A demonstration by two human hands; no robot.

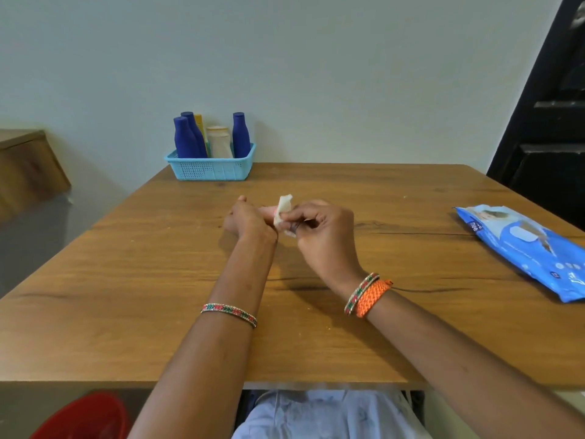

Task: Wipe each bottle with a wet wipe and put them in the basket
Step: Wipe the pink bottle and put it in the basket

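A light blue basket [209,172] stands at the table's far edge. It holds three dark blue bottles [241,134], a yellow bottle [199,122] and a whitish bottle [219,142], all upright. Over the middle of the table my right hand [319,229] pinches a crumpled white wet wipe [282,210]. My left hand [248,218] is right beside the wipe, its fingers hidden behind it; whether they grip the wipe I cannot tell. No bottle is in either hand.
A blue wet wipe pack [525,245] lies at the right edge of the wooden table [126,280]. A red tub [82,419] sits on the floor at lower left. A wooden cabinet [25,166] stands to the left, a dark door [550,122] to the right.
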